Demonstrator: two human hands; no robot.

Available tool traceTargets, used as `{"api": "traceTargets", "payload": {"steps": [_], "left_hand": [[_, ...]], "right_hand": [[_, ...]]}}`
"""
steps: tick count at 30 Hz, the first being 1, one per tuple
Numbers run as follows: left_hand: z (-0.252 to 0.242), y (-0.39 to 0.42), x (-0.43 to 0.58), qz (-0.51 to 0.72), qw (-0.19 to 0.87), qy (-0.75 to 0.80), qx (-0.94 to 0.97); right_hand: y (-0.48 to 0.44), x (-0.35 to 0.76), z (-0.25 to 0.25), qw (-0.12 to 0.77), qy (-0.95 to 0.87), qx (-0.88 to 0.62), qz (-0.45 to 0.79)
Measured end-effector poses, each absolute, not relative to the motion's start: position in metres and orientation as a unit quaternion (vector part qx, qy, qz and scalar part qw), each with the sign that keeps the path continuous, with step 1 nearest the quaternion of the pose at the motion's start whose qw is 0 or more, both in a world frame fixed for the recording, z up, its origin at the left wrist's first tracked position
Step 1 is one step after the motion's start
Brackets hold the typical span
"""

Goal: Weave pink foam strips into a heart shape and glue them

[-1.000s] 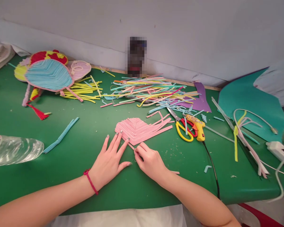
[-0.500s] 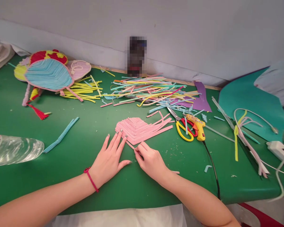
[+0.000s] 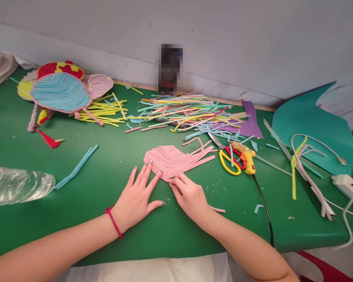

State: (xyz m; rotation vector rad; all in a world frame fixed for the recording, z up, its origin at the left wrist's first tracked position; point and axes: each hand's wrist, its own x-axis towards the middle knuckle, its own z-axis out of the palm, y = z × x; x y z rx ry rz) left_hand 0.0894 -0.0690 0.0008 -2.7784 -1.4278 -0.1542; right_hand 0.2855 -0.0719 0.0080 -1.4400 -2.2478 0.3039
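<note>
Near the middle of the green surface (image 3: 106,235) lies a pink leaf-shaped panel (image 3: 164,158), made of fuzzy strips laid in a chevron, with long loose ends fanning out to the right. The left hand (image 3: 139,192) rests flat at its lower left edge, fingers spread wide, fingertips touching the pink strips, the thumb set apart on the surface; a dark red cord bracelet (image 3: 113,222) circles that wrist. The right hand (image 3: 191,197) is at the panel's lower corner, thumb and forefinger narrowed almost together; I cannot tell whether they pinch a strip there. A loose pink strip (image 3: 218,209) shows just beside the right wrist. To the right of the panel, scissors (image 3: 229,162) with yellow and red handles lie against a yellow glue gun (image 3: 247,158), whose black cord (image 3: 264,209) runs toward the front edge. Behind the panel is a heap of multicoloured strips (image 3: 188,113), partly over a purple sheet (image 3: 253,121). At the back left, a blue leaf-shaped fan (image 3: 61,93) with a pink border overlaps other fans; nearer, two blue strips (image 3: 76,168) lie by a clear water bottle (image 3: 20,186).
</note>
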Motion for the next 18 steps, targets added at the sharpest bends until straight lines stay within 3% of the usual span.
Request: {"api": "traceTargets", "payload": {"steps": [18], "left_hand": [[0.0029,-0.0692,0.0904,-0.056,-0.018,-0.460,-0.886]], "right_hand": [[-0.0715,0.2833,0.0097,0.240,-0.810,-0.521,0.121]]}}
